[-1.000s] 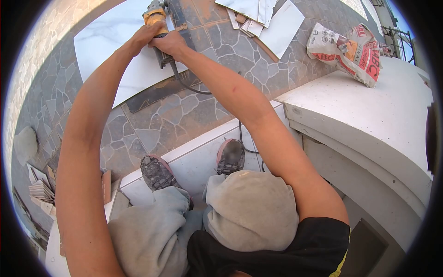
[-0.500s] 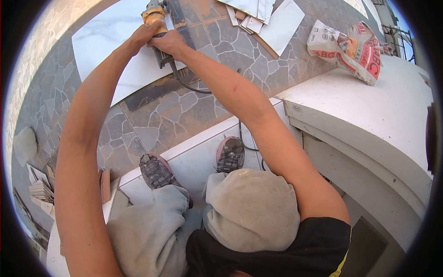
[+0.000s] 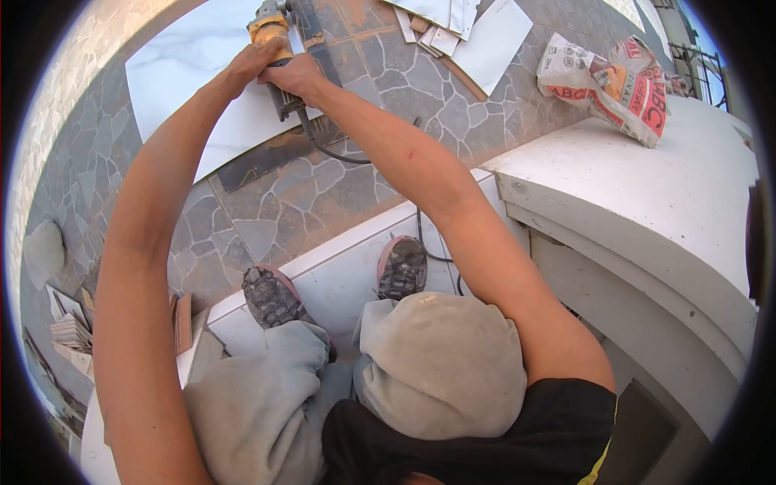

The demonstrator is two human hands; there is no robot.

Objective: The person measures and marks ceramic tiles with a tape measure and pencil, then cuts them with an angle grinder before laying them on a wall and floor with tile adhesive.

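Both my hands are wrapped round a yellow and black angle grinder point(image 3: 267, 31) at the top of the view. My left hand point(image 3: 257, 61) grips it near its yellow front housing. Just behind, my right hand point(image 3: 294, 76) closes on the body, close to the dark rear end where the cord point(image 3: 331, 153) leaves. Under the grinder lies a large white marble-look tile point(image 3: 190, 89), near its right edge. The grinder's disc is too hidden to make out.
Cut tile pieces point(image 3: 485, 48) lie stacked beyond the right arm. A printed ABC bag point(image 3: 602, 85) rests on the white curved ledge point(image 3: 622, 174). My shoes point(image 3: 402, 267) stand on a white tiled step point(image 3: 339, 279). More offcuts point(image 3: 74, 333) are at far left.
The view has shifted very slightly. My hands and the grinder stay in nearly the same place on the tile.
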